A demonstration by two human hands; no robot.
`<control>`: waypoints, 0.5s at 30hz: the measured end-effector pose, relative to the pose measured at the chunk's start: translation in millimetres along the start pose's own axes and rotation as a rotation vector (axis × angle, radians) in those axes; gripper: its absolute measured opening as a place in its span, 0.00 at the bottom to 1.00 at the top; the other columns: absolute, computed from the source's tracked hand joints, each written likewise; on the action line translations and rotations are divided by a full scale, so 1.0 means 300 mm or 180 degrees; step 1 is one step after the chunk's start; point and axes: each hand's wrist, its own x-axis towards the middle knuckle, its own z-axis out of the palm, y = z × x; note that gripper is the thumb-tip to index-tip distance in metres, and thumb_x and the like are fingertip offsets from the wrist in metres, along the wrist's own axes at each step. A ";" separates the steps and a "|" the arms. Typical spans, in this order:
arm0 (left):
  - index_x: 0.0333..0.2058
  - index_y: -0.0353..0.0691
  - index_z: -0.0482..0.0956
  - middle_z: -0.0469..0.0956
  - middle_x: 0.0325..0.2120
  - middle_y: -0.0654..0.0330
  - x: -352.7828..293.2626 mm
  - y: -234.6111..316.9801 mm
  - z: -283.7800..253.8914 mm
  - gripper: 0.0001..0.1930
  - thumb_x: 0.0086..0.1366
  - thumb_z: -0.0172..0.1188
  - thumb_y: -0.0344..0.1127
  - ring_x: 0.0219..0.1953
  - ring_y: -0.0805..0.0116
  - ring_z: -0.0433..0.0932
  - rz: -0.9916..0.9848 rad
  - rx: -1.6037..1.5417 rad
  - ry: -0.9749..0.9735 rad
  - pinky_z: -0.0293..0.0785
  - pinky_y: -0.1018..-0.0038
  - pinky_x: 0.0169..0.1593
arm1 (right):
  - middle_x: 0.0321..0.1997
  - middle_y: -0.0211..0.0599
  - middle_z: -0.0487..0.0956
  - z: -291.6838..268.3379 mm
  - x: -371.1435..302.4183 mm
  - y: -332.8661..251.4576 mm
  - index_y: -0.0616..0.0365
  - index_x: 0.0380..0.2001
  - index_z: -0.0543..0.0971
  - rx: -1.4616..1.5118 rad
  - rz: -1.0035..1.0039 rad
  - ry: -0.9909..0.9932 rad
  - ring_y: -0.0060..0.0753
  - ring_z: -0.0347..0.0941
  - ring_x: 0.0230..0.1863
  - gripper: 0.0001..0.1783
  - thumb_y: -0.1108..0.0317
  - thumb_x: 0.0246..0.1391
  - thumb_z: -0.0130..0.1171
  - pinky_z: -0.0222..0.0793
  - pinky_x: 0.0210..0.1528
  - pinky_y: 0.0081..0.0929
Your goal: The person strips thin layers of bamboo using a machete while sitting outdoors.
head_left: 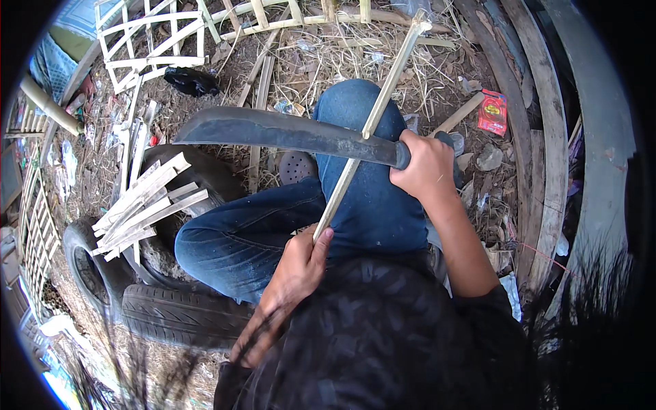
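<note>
My right hand (425, 167) is closed round the handle of a machete (287, 131), whose dark, broad blade points left across my raised knee. In my left hand (301, 263) is the lower end of a long, pale bamboo strip (336, 199). The strip slants up and to the right, past my knee to the ground beyond. The blade crosses over the strip about midway and seems to touch it; whether it cuts in, I cannot tell. My jeans-clad legs (239, 239) are bent beneath both.
Split bamboo pieces (147, 205) lie stacked over old tyres (181, 314) at left. Woven bamboo lattice (154, 41) stands at the far left. A red packet (493, 113) lies right of my knee, near long wooden planks (547, 137). Shavings and litter cover the ground.
</note>
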 end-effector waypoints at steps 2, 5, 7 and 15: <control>0.28 0.31 0.70 0.62 0.16 0.67 -0.010 0.012 -0.007 0.22 0.73 0.44 0.45 0.22 0.79 0.59 0.0001 0.0013 0.0006 0.60 0.73 0.26 | 0.21 0.44 0.79 0.002 -0.001 0.002 0.56 0.24 0.76 0.0012 -0.0055 0.0006 0.49 0.78 0.26 0.15 0.62 0.30 0.66 0.73 0.30 0.42; 0.27 0.31 0.69 0.62 0.16 0.67 -0.022 0.005 -0.015 0.22 0.73 0.44 0.46 0.22 0.79 0.59 0.0017 0.0007 -0.0004 0.59 0.73 0.25 | 0.21 0.44 0.79 0.002 -0.002 -0.010 0.56 0.24 0.77 -0.0013 -0.0116 -0.0016 0.49 0.78 0.26 0.15 0.62 0.30 0.66 0.73 0.30 0.42; 0.27 0.32 0.70 0.62 0.16 0.68 -0.037 -0.007 -0.022 0.22 0.73 0.44 0.46 0.22 0.79 0.58 0.0017 -0.0029 -0.0011 0.59 0.73 0.25 | 0.21 0.44 0.79 0.001 -0.001 -0.015 0.55 0.24 0.77 -0.0054 -0.0136 -0.0063 0.49 0.78 0.26 0.15 0.62 0.30 0.66 0.73 0.30 0.42; 0.25 0.33 0.69 0.62 0.14 0.70 -0.093 -0.042 -0.055 0.25 0.73 0.44 0.51 0.19 0.80 0.58 -0.0251 -0.0135 -0.0207 0.56 0.74 0.23 | 0.21 0.43 0.79 0.011 -0.006 -0.024 0.54 0.23 0.76 -0.0219 -0.0149 0.0085 0.49 0.78 0.26 0.14 0.62 0.29 0.66 0.72 0.30 0.42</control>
